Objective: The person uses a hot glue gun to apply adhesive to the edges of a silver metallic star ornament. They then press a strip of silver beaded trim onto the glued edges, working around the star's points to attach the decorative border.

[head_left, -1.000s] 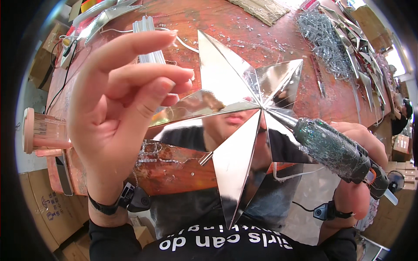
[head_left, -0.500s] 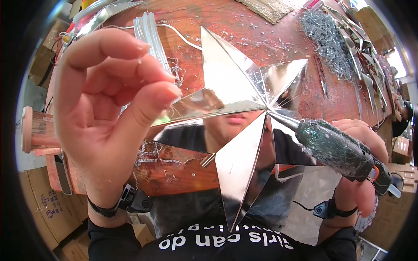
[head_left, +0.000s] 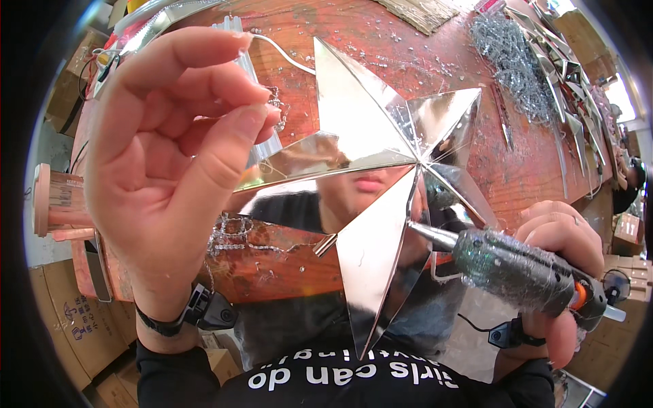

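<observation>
A mirror-finish silver star (head_left: 371, 262) with raised, folded points fills the middle of the view, one point toward my body. My right hand (head_left: 561, 234) grips a dark hot glue gun (head_left: 520, 268) that is covered in dried glue strings. Its metal nozzle meets the ridge of the star's near point, a little below the centre. My left hand (head_left: 170, 149) is raised over the star's left point, palm up, fingers curled and thumb pressed toward the middle finger. Anything between those fingertips is too small to make out. Fine glue threads cross the star near its centre.
Beyond my left hand lie clear sticks (head_left: 262, 88) and a white cord (head_left: 282, 51). Rhinestone chain (head_left: 235, 234) trails at the left on the red table (head_left: 272, 279). Tangled silver chain (head_left: 503, 64) and shiny metal pieces (head_left: 571, 88) occupy the far right. A spool (head_left: 61, 200) stands left.
The glue gun's nozzle has moved from the star's centre down toward me along the near point. My left hand has risen slightly and its thumb has shifted up and left.
</observation>
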A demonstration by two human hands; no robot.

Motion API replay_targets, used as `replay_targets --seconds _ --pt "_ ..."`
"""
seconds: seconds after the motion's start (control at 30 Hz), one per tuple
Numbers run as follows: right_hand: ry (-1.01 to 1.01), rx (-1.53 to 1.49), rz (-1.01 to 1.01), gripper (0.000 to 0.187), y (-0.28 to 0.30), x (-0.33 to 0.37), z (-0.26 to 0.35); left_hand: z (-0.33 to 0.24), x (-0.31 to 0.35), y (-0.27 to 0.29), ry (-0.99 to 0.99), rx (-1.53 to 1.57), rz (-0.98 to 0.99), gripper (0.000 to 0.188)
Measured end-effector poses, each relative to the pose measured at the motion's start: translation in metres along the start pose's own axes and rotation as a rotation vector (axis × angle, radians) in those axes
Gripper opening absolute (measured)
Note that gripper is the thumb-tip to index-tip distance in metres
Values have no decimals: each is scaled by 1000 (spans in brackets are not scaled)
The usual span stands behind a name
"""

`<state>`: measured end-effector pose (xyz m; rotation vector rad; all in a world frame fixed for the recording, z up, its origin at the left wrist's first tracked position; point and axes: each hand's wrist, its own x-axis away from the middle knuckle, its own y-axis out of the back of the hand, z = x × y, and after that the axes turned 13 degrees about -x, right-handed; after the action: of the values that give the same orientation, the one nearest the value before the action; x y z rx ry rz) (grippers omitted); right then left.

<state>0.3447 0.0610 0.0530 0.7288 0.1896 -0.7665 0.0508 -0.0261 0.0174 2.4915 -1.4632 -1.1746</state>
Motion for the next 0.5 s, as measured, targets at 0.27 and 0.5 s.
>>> replay_targets --seconds 0.27,0.5 --pt "89 166 110 71 -2 3 14 4 0 0 -43 16 9 31" --pt "121 125 114 66 -3 11 5 2 1 -1 -25 -5 -17 26"
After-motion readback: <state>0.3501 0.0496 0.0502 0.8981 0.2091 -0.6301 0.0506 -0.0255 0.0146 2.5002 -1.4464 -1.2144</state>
